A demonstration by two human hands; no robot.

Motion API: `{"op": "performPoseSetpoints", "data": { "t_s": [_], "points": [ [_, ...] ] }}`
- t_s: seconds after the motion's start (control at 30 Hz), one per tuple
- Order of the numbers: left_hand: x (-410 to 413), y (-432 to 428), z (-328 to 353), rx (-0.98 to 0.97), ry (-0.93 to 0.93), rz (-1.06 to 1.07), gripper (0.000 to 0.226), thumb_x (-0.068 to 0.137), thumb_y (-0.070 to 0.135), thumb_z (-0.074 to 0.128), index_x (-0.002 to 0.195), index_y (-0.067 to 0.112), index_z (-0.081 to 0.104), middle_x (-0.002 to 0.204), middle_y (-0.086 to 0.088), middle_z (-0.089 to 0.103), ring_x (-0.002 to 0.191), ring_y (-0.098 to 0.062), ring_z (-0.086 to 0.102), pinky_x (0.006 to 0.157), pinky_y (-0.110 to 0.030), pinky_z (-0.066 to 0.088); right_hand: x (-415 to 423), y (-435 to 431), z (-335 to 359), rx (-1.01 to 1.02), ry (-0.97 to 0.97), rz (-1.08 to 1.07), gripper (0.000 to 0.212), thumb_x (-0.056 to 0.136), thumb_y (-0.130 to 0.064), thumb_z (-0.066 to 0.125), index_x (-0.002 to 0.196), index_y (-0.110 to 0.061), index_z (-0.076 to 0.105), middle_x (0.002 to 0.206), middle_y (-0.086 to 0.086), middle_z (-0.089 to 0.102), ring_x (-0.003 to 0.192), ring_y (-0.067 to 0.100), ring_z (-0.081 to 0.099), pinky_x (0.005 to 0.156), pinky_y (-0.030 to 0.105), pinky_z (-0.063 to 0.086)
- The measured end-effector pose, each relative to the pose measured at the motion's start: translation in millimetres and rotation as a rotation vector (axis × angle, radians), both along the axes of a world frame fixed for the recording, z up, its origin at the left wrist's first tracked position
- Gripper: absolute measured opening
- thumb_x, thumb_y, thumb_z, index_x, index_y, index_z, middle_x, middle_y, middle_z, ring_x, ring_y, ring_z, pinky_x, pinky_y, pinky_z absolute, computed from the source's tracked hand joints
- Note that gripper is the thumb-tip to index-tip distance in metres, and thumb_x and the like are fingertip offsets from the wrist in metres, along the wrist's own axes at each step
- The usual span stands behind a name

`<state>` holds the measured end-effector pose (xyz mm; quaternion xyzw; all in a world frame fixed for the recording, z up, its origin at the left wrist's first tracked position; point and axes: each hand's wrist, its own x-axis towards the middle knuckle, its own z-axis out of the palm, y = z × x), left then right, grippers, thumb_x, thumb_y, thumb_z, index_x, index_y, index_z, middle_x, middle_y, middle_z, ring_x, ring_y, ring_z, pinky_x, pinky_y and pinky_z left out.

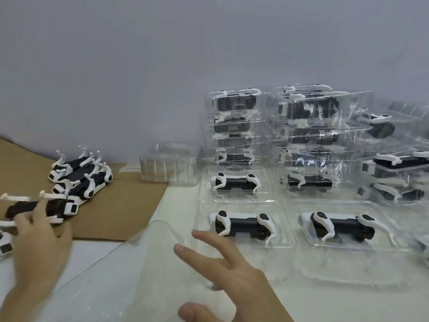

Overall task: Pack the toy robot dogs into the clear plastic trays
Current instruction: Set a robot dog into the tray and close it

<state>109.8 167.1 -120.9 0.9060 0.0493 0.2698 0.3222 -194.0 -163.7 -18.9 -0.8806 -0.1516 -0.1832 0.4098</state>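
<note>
Next dog (pixel 39 209) lies crosswise on the cardboard (pixel 120 205), with the left hand (pixel 39 242) touching it, fingers straightish. Right hand (pixel 232 275) is spread wide on the empty tray (pixel 130 270) just to its right, so probably a short hop.

loose toy dogs (pixel 80 176) left on cardboard (pixel 120 205), packed trays (pixel 246 226) right

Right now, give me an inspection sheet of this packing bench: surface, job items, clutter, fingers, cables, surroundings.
Surface: white table, cardboard sheet on its left.
Job's things: loose toy robot dogs on the cardboard; packed trays stacked at right; empty tray stack between.
Clutter: nothing seen.
Fingers: left hand touches one toy dog, grip unclear; right hand has them straight over a clear tray.
Cables: nothing seen.
Surroundings: plain wall.
</note>
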Motion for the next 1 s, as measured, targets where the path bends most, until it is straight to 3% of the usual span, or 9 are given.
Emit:
{"op": "performPoseSetpoints", "data": {
  "t_s": [0.1, 0.23, 0.3, 0.37, 0.47, 0.6, 0.67, 0.83, 1.0],
  "points": [
    [-11.9, -0.7, 4.0, 0.114, -0.151, -0.03, 0.02, 0.088, -0.002, 0.067, 0.106, 0.006, 0.066, 0.108, -0.021, 0.053, 0.087, -0.038, 0.055, 0.087, -0.054, 0.047, 2.7, 0.1, -1.1, -0.1, -0.037, 0.018, 0.04, 0.087, -0.081, 0.039, 0.124, -0.069, 0.048, 0.145, -0.038, 0.032, 0.104, -0.015, 0.057, 0.085, 0.01, 0.043],
    [-10.0, -5.9, 6.0, 0.048, -0.24, -0.135, 0.01, 0.098, 0.009, 0.063, 0.098, 0.003, 0.07, 0.101, -0.005, 0.052, 0.096, -0.028, 0.056, 0.092, -0.046, 0.043, 5.5, -4.6, -7.3, -0.219, -0.078, -0.019, 0.025, 0.094, -0.068, 0.049, 0.101, -0.049, 0.064, 0.123, -0.033, 0.05, 0.092, -0.009, 0.058, 0.075, 0.02, 0.056],
    [-19.2, -13.2, 19.3, 0.009, -0.344, -0.234, 0.02, 0.103, 0.035, 0.053, 0.103, 0.021, 0.068, 0.101, 0.013, 0.054, 0.098, -0.004, 0.055, 0.089, -0.033, 0.044, -3.1, -6.9, -16.7, -0.332, -0.158, -0.003, 0.021, 0.094, -0.055, 0.06, 0.115, -0.054, 0.058, 0.116, -0.039, 0.051, 0.101, -0.015, 0.053, 0.091, 0.021, 0.051],
    [-33.4, -26.1, 35.9, -0.021, -0.443, -0.295, 0.019, 0.102, 0.053, 0.046, 0.104, 0.045, 0.064, 0.096, 0.024, 0.059, 0.091, 0.0, 0.058, 0.082, -0.024, 0.046, 5.1, -5.1, -18.9, -0.381, -0.116, 0.179, 0.025, 0.094, -0.045, 0.06, 0.118, -0.052, 0.06, 0.121, -0.041, 0.047, 0.111, -0.018, 0.045, 0.097, 0.019, 0.045],
    [-49.3, -52.0, 57.6, -0.202, -0.471, -0.378, 0.017, 0.101, 0.056, 0.048, 0.1, 0.048, 0.063, 0.091, 0.016, 0.068, 0.082, -0.017, 0.066, 0.076, -0.041, 0.054, 6.1, -3.5, -4.5, -0.491, -0.196, 0.125, 0.013, 0.094, -0.043, 0.061, 0.085, -0.039, 0.069, 0.129, -0.024, 0.056, 0.118, 0.001, 0.053, 0.089, 0.021, 0.047],
    [-66.4, -75.0, 87.5, -0.447, -0.499, -0.474, 0.025, 0.103, 0.048, 0.052, 0.098, 0.028, 0.066, 0.094, 0.015, 0.071, 0.09, -0.005, 0.068, 0.079, -0.014, 0.052, -1.6, -2.1, 5.0, -0.343, -0.422, 0.001, 0.022, 0.091, -0.033, 0.063, 0.071, -0.028, 0.067, 0.11, -0.022, 0.066, 0.113, 0.0, 0.057, 0.095, 0.024, 0.044],
    [-67.4, -74.0, 95.7, -0.598, -0.469, -0.479, 0.034, 0.101, 0.052, 0.054, 0.101, 0.019, 0.065, 0.094, 0.012, 0.071, 0.09, -0.007, 0.069, 0.074, -0.011, 0.054, -6.1, -6.4, 9.0, -0.271, -0.53, -0.113, 0.02, 0.088, -0.031, 0.067, 0.069, -0.027, 0.068, 0.105, -0.021, 0.066, 0.111, 0.0, 0.057, 0.095, 0.029, 0.045],
    [-64.9, -73.2, 95.5, -0.743, -0.109, -0.535, 0.047, 0.103, 0.049, 0.049, 0.123, 0.008, 0.06, 0.12, -0.017, 0.067, 0.103, -0.039, 0.068, 0.069, -0.06, 0.059, -1.2, -28.5, 23.9, -0.159, -0.619, -0.353, 0.023, 0.084, -0.042, 0.071, 0.081, -0.02, 0.077, 0.116, -0.007, 0.068, 0.124, 0.012, 0.054, 0.098, 0.038, 0.04],
    [-102.2, -111.4, 104.1, -1.07, -0.205, -0.645, 0.018, 0.106, 0.024, 0.049, 0.114, 0.016, 0.062, 0.102, 0.0, 0.071, 0.076, -0.008, 0.07, 0.075, -0.026, 0.061, 9.6, -72.4, 24.2, -0.071, -0.324, -0.422, 0.015, 0.089, -0.037, 0.064, 0.097, -0.025, 0.069, 0.124, -0.014, 0.06, 0.127, 0.012, 0.048, 0.103, 0.038, 0.04]
  ]
}}
